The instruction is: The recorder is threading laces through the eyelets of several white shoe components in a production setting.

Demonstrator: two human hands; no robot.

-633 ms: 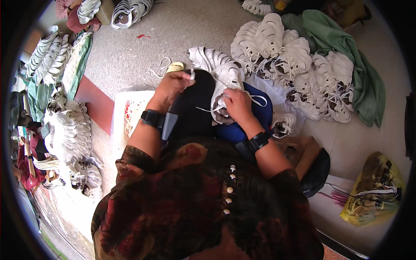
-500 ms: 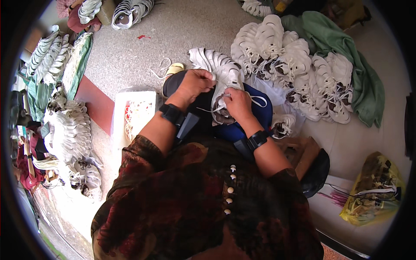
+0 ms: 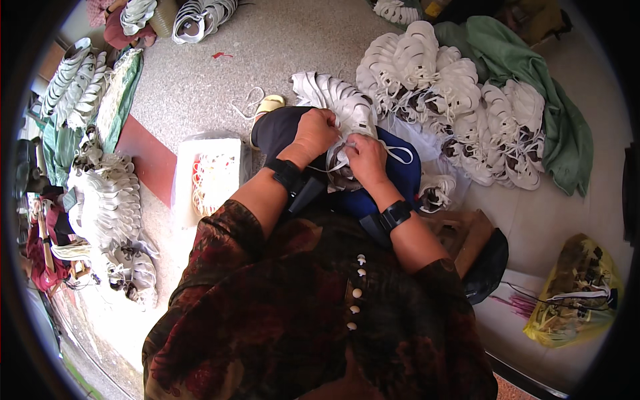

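A white shoe upper (image 3: pixel 357 121) with a dark lining lies over my lap at the end of a row of nested uppers (image 3: pixel 319 88). My left hand (image 3: pixel 316 137) is closed at its left edge, fingertips pinching the white shoelace; the pinch itself is mostly hidden. Pressed against the lacing area, my right hand (image 3: pixel 368 159) has its thumb and fingers closed on the upper. A loop of white shoelace (image 3: pixel 404 155) sticks out to the right of that hand, over the blue cloth (image 3: pixel 408 175) on my leg.
To my left stands a white box (image 3: pixel 230 160) of loose laces. Heaped uppers (image 3: pixel 427 80) lie at the far right beside a green cloth (image 3: pixel 513 60). More stacked uppers (image 3: pixel 103 200) line the left side. A yellow bag (image 3: pixel 573 300) sits at the right. Other people are partly visible at the left.
My left hand has moved right and slightly down, closer to my right hand at the lacing area. My right hand has barely moved.
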